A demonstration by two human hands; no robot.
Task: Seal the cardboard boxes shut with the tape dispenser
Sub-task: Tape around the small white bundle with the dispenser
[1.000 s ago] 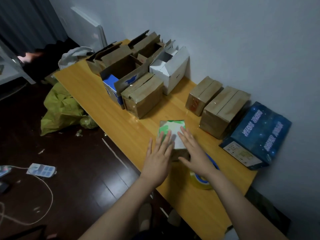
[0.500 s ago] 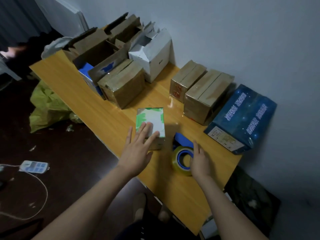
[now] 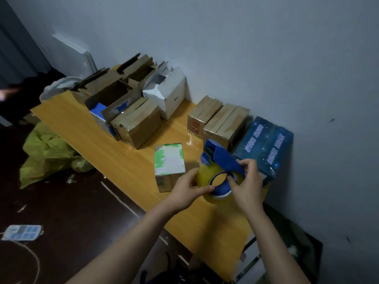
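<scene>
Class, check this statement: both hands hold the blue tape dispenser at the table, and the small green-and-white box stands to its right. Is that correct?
No. The head view shows the green-and-white box to the left of the tape dispenser, not its right. The rest holds: the left hand and right hand both hold the dispenser at the table.

Your tape dispenser [image 3: 223, 160] is matt blue plastic, and its roll of tape [image 3: 205, 175] is clear, yellowish and glossy. The small box [image 3: 169, 160] before you has a white and green paper face over plain brown cardboard sides. The table [image 3: 82, 128] looks like smooth light wood with a faint sheen. The brown cardboard boxes [image 3: 225, 124] by the wall shine where film tape covers them. The blue box [image 3: 264, 144] looks like glossy printed card, the white box [image 3: 170, 97] matt.
</scene>
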